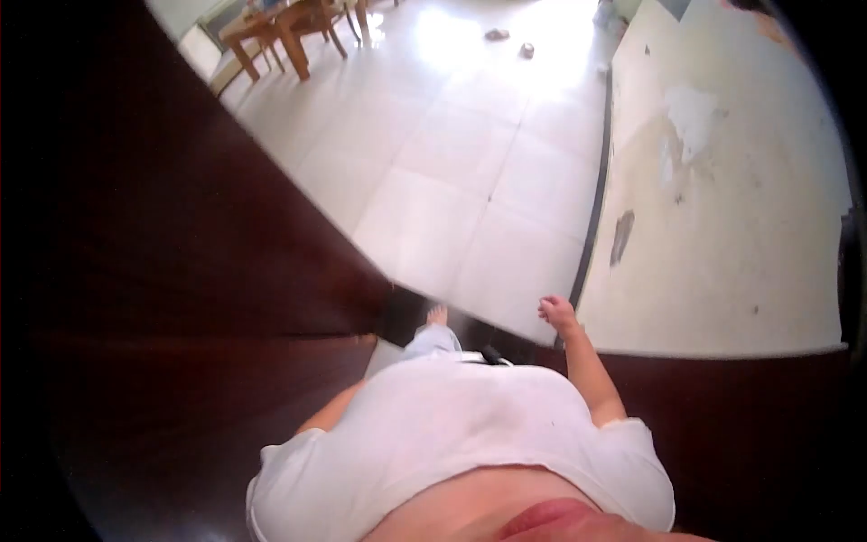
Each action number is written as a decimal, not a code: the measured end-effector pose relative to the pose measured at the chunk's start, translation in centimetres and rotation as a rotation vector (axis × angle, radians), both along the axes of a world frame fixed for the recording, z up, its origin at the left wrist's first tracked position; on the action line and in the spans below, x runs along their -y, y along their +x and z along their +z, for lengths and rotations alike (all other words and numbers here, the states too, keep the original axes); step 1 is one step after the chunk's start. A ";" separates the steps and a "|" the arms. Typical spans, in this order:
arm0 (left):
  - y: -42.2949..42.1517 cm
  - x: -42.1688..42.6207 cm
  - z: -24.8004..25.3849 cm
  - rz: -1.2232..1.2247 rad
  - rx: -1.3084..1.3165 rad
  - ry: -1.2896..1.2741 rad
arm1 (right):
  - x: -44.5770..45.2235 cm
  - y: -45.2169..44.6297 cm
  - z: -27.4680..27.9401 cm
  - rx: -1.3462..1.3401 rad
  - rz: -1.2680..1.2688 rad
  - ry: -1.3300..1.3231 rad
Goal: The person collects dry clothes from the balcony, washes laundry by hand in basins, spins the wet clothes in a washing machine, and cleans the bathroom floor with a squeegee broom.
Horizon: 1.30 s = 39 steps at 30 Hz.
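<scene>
My right hand (556,313) hangs in front of me on the right, above the dark threshold (506,336) and close to the foot of the wall. Its fingers are loosely curled in, and nothing shows in them. Of my left side only a part of the upper arm (330,408) appears; the left hand is hidden below my white shirt (470,406). One bare foot (437,314) is on the threshold between the dark door panel and the doorway's right side.
A dark wooden door (199,217) fills the left. Pale floor tiles (433,163) stretch ahead beside a stained wall (722,226) with peeling patches. A wooden table (293,27) with chairs stands at the far left. Two small shoe-like items, one (526,51) nearer, lie far ahead.
</scene>
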<state>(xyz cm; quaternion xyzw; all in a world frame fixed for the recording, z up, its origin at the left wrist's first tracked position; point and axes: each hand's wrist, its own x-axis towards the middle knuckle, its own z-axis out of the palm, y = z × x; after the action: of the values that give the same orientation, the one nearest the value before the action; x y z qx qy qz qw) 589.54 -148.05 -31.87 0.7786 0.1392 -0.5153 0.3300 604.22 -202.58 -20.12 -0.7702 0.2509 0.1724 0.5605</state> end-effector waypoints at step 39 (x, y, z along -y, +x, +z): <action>120.7 62.1 56.6 -0.500 0.357 -1.990 | 43.5 77.9 0.5 -0.447 -0.323 0.111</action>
<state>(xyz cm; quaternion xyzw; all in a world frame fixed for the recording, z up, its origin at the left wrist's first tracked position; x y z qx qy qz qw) 710.22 -210.18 24.70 0.2262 -0.5647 -0.3285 0.7226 682.09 -246.08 -19.62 -0.6310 0.4781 0.2599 0.5530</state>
